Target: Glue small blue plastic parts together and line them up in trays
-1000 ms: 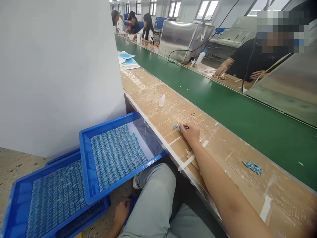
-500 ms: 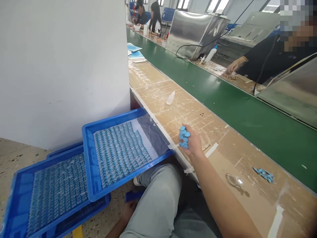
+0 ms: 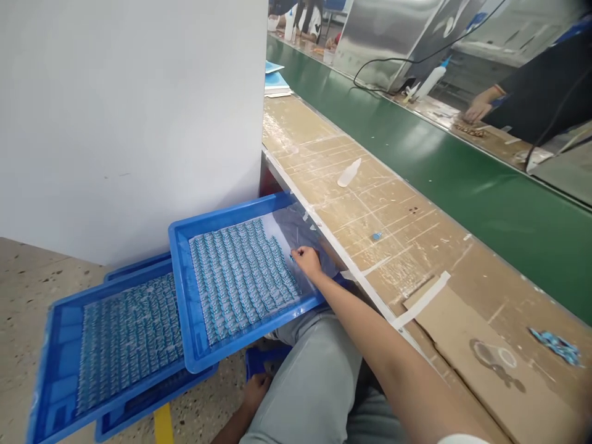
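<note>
My right hand is over the right part of the upper blue tray, just right of its rows. Its fingers are closed in a pinch, with a bit of blue showing at the tips; most of what they hold is hidden. Close-set rows of small blue pieces cover much of the white sheet in this tray. Low beside my knee, my left hand hangs near a blue object on the floor side; its fingers do not show clearly.
A lower blue tray with similar rows sits partly beneath the upper one. The worktable carries a small white bottle, a blue scrap and a blue pile. Beyond the green belt is a co-worker's hand.
My right hand took several round blue pieces off the table, turned to show them, then moved left over the upper tray. A little blue scrap stays on the table. The view has swung left.
</note>
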Demonstrator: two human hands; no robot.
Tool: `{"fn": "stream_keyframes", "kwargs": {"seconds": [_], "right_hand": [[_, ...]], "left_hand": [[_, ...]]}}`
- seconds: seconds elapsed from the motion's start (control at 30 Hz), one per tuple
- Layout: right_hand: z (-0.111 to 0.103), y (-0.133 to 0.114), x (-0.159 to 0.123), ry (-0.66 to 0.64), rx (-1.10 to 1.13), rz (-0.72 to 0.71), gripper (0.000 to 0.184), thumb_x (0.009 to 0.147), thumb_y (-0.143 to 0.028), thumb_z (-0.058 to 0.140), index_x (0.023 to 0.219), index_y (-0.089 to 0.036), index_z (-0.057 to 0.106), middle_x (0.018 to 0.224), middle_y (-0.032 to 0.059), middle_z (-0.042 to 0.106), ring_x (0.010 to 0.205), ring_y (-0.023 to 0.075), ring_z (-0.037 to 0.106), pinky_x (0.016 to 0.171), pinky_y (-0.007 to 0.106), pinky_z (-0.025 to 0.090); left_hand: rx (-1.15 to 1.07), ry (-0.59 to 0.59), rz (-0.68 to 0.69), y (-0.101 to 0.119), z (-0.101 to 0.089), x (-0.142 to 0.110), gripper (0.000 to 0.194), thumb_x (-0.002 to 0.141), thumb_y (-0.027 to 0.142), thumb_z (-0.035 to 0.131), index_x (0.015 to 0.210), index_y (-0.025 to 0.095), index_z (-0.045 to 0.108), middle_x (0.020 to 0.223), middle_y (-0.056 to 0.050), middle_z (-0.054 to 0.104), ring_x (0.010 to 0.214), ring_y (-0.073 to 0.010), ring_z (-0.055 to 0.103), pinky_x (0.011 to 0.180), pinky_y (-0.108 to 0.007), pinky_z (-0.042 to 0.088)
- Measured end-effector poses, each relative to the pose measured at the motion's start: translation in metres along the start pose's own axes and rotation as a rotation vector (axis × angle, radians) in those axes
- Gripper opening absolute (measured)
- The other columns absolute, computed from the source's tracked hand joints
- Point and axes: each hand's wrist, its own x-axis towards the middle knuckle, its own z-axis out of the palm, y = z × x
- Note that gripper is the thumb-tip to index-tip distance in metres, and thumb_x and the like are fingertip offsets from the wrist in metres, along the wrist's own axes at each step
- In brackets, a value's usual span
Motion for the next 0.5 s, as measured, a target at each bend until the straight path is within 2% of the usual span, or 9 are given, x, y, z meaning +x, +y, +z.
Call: {"fn": "stream_keyframes", "kwargs": {"seconds": [0.2,0.37,0.5], "right_hand": [[0.013,0.025,0.022,-0.097,-0.293,-0.027,0.024,0.079,-0.034,0.057,0.068,-0.016,0.069,0.078,0.0102,0.071,0.076,0.0212,0.064,0.064,0.024,0.042],[0.018,0.030,0.030,-0.190,-0.429,-0.083,0.030,0.082,-0.041,0.056,0.069,-0.018,0.070,0.075,0.0098,0.071,0.071,0.0217,0.065,0.063,0.026,0.043],[0.018,0.028,0.032,-0.213,-0.485,-0.126,0.030,0.083,-0.043,0.056,0.073,-0.019,0.071,0.077,0.0111,0.071,0.074,0.0228,0.066,0.066,0.027,0.044]], "left_hand": [[-0.019,-0.079,0.125,-0.007,0.003,0.007,0.028,0.084,0.039,0.058,0.097,0.014,0.063,0.099,-0.003,0.064,0.094,-0.0218,0.061,0.080,-0.037,0.051],[-0.046,-0.088,0.142,-0.009,0.004,0.008,0.027,0.084,0.038,0.057,0.097,0.016,0.064,0.101,-0.003,0.065,0.095,-0.0209,0.061,0.081,-0.037,0.051],[-0.074,-0.093,0.157,-0.010,0.004,0.008,0.027,0.084,0.038,0.057,0.098,0.015,0.064,0.101,-0.004,0.065,0.094,-0.0203,0.061,0.082,-0.038,0.050]]}}
